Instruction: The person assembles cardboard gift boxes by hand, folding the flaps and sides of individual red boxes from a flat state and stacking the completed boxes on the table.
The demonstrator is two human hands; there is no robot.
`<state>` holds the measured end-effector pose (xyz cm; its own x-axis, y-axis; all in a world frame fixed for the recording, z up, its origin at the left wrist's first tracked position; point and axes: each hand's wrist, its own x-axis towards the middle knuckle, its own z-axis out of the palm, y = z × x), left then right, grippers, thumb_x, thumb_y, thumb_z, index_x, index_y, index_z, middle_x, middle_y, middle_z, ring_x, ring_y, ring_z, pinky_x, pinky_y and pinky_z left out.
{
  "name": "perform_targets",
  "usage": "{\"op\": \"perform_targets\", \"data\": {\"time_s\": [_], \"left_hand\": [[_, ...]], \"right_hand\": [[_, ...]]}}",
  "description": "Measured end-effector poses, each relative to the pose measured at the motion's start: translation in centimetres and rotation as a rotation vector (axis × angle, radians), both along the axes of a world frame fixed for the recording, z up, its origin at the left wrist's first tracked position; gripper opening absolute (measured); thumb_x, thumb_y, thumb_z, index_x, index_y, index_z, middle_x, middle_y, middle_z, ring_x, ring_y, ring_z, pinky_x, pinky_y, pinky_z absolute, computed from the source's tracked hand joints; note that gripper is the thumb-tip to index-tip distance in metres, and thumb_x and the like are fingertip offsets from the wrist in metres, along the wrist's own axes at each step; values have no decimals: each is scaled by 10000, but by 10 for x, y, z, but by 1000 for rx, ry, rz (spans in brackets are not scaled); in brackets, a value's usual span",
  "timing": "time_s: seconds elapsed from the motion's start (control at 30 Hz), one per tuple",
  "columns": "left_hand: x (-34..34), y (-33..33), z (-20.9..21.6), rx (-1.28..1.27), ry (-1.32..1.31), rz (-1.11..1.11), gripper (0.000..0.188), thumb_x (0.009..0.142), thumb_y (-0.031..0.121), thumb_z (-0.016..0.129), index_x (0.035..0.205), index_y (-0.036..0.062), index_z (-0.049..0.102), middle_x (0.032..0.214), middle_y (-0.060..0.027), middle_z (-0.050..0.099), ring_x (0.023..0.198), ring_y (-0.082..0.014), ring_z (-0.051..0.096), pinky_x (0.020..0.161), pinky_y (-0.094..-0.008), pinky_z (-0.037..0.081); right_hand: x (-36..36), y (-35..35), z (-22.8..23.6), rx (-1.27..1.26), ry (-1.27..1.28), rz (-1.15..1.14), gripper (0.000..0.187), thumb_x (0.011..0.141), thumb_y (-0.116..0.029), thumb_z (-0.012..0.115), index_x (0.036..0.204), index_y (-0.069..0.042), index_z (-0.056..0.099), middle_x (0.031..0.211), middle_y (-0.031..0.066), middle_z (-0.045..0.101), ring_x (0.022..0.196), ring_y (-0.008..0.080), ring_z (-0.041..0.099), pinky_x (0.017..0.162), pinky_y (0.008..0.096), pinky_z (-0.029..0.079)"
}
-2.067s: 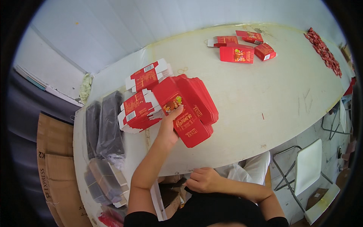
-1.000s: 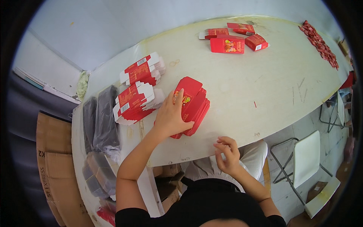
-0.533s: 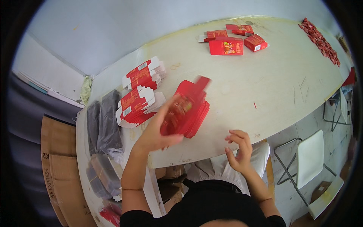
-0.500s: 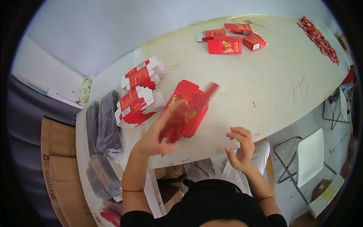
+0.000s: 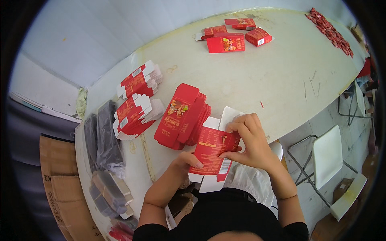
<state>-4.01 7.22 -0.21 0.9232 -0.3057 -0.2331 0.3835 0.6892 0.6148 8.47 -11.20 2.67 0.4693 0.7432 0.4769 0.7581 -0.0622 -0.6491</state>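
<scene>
while the off-white tabletop (image 5: 225,80) fills most of the view, brown cardboard (image 5: 62,188) stands off its left end & a white folding chair (image 5: 326,156) is on the floor, r. side. dark plastic-wrapped bundles (image 5: 110,136) lie nr the left edge. long strip of small red packets (image 5: 330,33) at far r. red carton stack (image 5: 181,120), flat & a bit fanned, rests left of ctr, w/ 2 white-flapped stacks to its left: rear stack (image 5: 136,83) & front stack (image 5: 130,116). 4 red boxes (image 5: 227,44) grouped nr the far edge. held carton (image 5: 211,150), red w/ white flaps out top & bottom, is btwn both hands over the near edge, just beside the fanned stack. right hand (image 5: 255,144) pinches its r. side, thumb on the face, fingers bent by the upper flap; left hand (image 5: 184,162) pinches the lower-left edge, thumb in front, other fingers hidden. thin red sliver (image 5: 261,105) lies nr ctr.
</scene>
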Motion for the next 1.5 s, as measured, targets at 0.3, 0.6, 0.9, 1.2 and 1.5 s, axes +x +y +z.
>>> {"op": "perform_targets", "data": {"time_s": [0.3,0.6,0.9,1.2,1.5], "left_hand": [[13,-8,12,283,-93,-187,972,573,295,796,1374,-7,335,1330,-158,475,1190,-238,511,994,-360,410],[13,-14,18,223,21,-116,1039,580,269,840,1407,-4,273,1306,-145,480,1222,-222,471,1018,-368,384],[21,-36,13,436,-218,284,960,687,156,768,1452,141,188,1358,-100,361,1260,-194,383,1027,-337,348],[34,-22,3,455,-193,-120,482,789,192,684,1212,114,466,1138,-46,486,1044,-142,507,901,-311,419],[24,-27,5,417,-165,-66,877,720,277,769,1396,118,234,1141,-78,472,1147,-202,459,985,-332,349]], "right_hand": [[6,-5,-9,53,216,127,488,571,-207,867,822,-102,461,912,78,491,874,265,446,773,342,396],[3,-13,-12,16,514,288,451,638,-175,839,874,-104,462,1074,98,549,948,216,530,868,341,407],[-14,1,-50,745,963,56,673,845,-315,672,1348,-108,275,1398,167,311,1255,252,397,996,404,389],[-19,1,-41,503,1462,383,744,894,-318,598,1475,-156,162,1452,191,320,1267,279,431,1004,418,420],[-17,-37,-22,109,977,408,738,933,-258,490,1492,-35,63,1480,222,255,1344,313,322,1106,392,215]]}}
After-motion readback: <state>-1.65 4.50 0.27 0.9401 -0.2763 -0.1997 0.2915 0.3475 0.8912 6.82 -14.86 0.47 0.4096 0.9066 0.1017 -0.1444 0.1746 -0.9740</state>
